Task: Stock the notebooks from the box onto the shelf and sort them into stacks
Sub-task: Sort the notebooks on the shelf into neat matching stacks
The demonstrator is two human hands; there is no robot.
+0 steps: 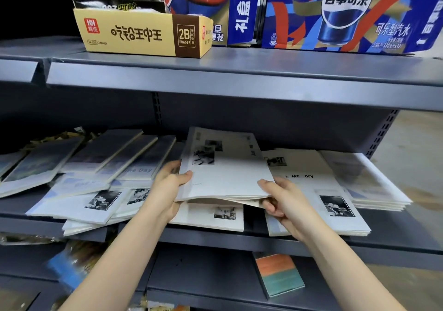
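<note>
A thin stack of white notebooks [225, 169] with small black-and-white photos on the cover is lifted off the middle shelf [215, 239]. My left hand [167, 191] grips its near left edge, thumb on top. My right hand [282, 203] grips its near right corner, thumb on the cover and fingers curled underneath. More white notebooks [335, 195] lie flat below and to the right. Bluish notebooks [124, 157] lie fanned out on the left of the shelf. No box of notebooks is in view.
The upper shelf [239, 76] overhangs close above and carries a yellow eraser carton [143, 35] and blue Pepsi cartons [347, 13]. On the lower shelf lies an orange-and-teal notebook [279, 274]. Packaged goods [69, 265] sit at lower left.
</note>
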